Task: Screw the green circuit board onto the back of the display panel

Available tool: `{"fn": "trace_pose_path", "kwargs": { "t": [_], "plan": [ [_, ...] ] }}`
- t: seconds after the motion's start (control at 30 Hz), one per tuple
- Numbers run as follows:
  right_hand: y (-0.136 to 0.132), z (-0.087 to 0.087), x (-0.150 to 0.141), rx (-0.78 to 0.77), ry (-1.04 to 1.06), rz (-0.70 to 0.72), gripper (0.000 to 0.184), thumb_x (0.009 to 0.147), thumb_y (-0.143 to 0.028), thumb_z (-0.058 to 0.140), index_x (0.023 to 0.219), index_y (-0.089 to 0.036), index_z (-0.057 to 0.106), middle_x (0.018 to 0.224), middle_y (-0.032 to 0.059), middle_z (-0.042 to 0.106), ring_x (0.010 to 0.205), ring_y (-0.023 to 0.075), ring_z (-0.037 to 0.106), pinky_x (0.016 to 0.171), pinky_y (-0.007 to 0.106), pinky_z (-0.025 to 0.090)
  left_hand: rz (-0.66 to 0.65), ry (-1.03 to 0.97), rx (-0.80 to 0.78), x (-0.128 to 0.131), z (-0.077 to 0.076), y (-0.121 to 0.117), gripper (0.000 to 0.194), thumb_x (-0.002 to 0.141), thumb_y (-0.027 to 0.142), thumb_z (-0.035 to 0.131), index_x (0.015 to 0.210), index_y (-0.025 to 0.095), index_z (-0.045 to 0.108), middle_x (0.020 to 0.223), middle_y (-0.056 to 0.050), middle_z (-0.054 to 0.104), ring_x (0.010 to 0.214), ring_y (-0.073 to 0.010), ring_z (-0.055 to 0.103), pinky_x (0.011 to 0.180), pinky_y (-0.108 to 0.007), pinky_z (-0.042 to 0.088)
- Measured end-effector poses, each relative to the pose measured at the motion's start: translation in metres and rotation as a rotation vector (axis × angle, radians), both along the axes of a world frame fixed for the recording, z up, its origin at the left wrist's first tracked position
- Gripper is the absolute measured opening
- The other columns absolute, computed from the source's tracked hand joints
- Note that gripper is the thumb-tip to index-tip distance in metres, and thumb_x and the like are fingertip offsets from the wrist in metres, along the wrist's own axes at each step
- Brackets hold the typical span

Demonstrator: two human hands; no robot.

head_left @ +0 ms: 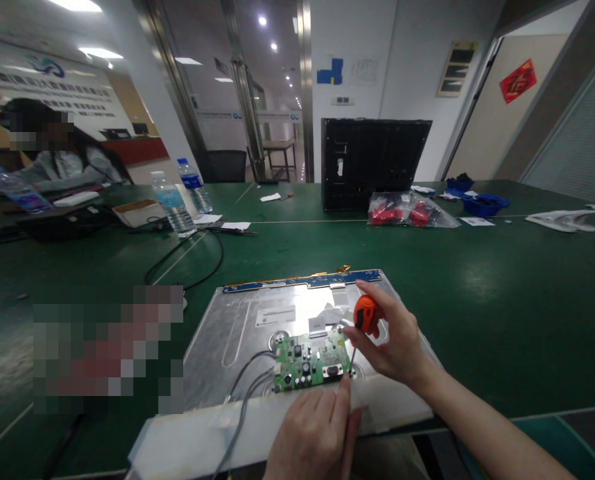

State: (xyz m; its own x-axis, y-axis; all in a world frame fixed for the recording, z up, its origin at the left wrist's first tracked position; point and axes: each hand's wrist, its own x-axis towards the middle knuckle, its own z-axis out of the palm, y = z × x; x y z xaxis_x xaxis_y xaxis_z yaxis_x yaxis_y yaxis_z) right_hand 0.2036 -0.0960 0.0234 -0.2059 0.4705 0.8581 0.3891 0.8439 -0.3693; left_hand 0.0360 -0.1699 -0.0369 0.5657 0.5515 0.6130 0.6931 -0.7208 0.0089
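Note:
A metal-backed display panel lies on the table, with a green circuit board on its back. My right hand is closed around the orange-and-black handle of a screwdriver, held nearly upright. Its thin shaft points down at the board's right corner. Beside the shaft's lower end, my left hand stretches its index finger to that corner; the thumb is apart from it, and the other fingertips are partly hidden. Grey cables run from the board's left side. A blue strip board lines the panel's far edge.
Under the panel's near edge is a white foam sheet. Farther back stand a black monitor casing, a bag of red parts, blue trays and water bottles. A black cable loops leftward. Another person sits at far left.

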Motion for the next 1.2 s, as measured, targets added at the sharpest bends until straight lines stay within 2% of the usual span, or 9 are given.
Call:
{"fn": "trace_pose_path", "kwargs": {
  "t": [0.13, 0.3, 0.43, 0.53, 0.6, 0.7, 0.77, 0.97, 1.2],
  "plan": [
    [-0.0014, -0.0049, -0.0013, -0.063, 0.067, 0.055, 0.052, 0.088, -0.016, 0.057, 0.135, -0.022, 0.036, 0.075, -0.0029, 0.054, 0.049, 0.0093, 0.045, 0.041, 0.019, 0.038, -0.006, 0.002, -0.012, -0.0010, -0.0013, -0.0009, 0.035, 0.102, 0.019, 0.031, 0.113, 0.004, 0.060, 0.069, -0.007, 0.067, 0.056, -0.0204, 0.066, 0.050, -0.033, 0.054],
    [-0.0021, -0.0002, -0.0008, -0.057, 0.057, 0.085, 0.049, 0.087, -0.012, 0.053, 0.134, -0.023, 0.039, 0.080, -0.0009, 0.055, 0.052, 0.0098, 0.047, 0.045, 0.021, 0.042, -0.006, 0.001, -0.016, -0.0005, -0.0029, -0.0002, 0.035, 0.102, 0.019, 0.031, 0.113, 0.004, 0.061, 0.071, -0.007, 0.068, 0.057, -0.0199, 0.066, 0.052, -0.032, 0.055],
    [-0.0016, 0.0029, 0.0007, -0.049, 0.015, 0.052, 0.051, 0.089, -0.013, 0.053, 0.138, -0.023, 0.044, 0.098, 0.0055, 0.054, 0.065, 0.0117, 0.052, 0.048, 0.022, 0.046, -0.004, -0.005, 0.003, 0.0001, -0.0027, 0.0003, 0.036, 0.102, 0.018, 0.029, 0.113, 0.003, 0.060, 0.069, -0.007, 0.067, 0.055, -0.0198, 0.065, 0.051, -0.032, 0.054],
    [-0.0011, 0.0001, 0.0022, -0.060, 0.025, 0.041, 0.056, 0.090, -0.012, 0.050, 0.144, -0.024, 0.040, 0.108, 0.0083, 0.053, 0.073, 0.0136, 0.054, 0.054, 0.024, 0.051, 0.000, -0.006, 0.007, -0.0003, -0.0018, -0.0005, 0.037, 0.103, 0.019, 0.028, 0.112, 0.004, 0.060, 0.068, -0.007, 0.066, 0.055, -0.0192, 0.066, 0.052, -0.030, 0.053],
    [-0.0008, -0.0023, 0.0031, -0.063, 0.048, 0.077, 0.058, 0.090, -0.011, 0.047, 0.146, -0.024, 0.035, 0.105, 0.0075, 0.054, 0.077, 0.0156, 0.055, 0.056, 0.025, 0.052, 0.002, -0.008, 0.005, -0.0007, -0.0011, -0.0012, 0.037, 0.103, 0.020, 0.028, 0.111, 0.005, 0.060, 0.068, -0.007, 0.067, 0.056, -0.0192, 0.066, 0.052, -0.030, 0.053],
    [-0.0005, -0.0032, 0.0032, -0.071, 0.081, 0.112, 0.051, 0.090, -0.013, 0.046, 0.140, -0.024, 0.039, 0.102, 0.0069, 0.055, 0.079, 0.0169, 0.056, 0.055, 0.026, 0.052, -0.004, -0.007, 0.002, -0.0006, 0.0000, -0.0014, 0.037, 0.103, 0.020, 0.028, 0.112, 0.004, 0.059, 0.069, -0.007, 0.067, 0.056, -0.0197, 0.066, 0.052, -0.032, 0.054],
    [-0.0003, -0.0018, 0.0021, -0.051, 0.089, 0.095, 0.045, 0.090, -0.017, 0.051, 0.134, -0.024, 0.042, 0.104, 0.0074, 0.054, 0.076, 0.0160, 0.055, 0.051, 0.024, 0.051, -0.002, -0.005, 0.004, -0.0001, 0.0008, -0.0008, 0.037, 0.104, 0.021, 0.027, 0.113, 0.003, 0.058, 0.070, -0.007, 0.067, 0.057, -0.0199, 0.067, 0.053, -0.032, 0.055],
    [0.0014, 0.0010, -0.0007, 0.041, 0.088, -0.014, 0.044, 0.086, -0.022, 0.067, 0.125, -0.028, 0.048, 0.101, 0.0041, 0.049, 0.065, 0.0109, 0.051, 0.044, 0.020, 0.049, -0.001, 0.001, 0.001, 0.0004, -0.0001, 0.0010, 0.034, 0.103, 0.020, 0.028, 0.111, 0.006, 0.059, 0.069, -0.006, 0.067, 0.055, -0.0197, 0.066, 0.051, -0.031, 0.053],
    [-0.0002, -0.0004, 0.0009, 0.006, 0.075, 0.045, 0.049, 0.084, -0.012, 0.055, 0.132, -0.023, 0.048, 0.088, 0.0034, 0.059, 0.063, 0.0132, 0.054, 0.045, 0.021, 0.047, 0.002, 0.006, -0.010, -0.0004, -0.0015, -0.0001, 0.035, 0.103, 0.020, 0.028, 0.113, 0.004, 0.058, 0.069, -0.007, 0.067, 0.056, -0.0200, 0.066, 0.051, -0.031, 0.053]
  ]
}}
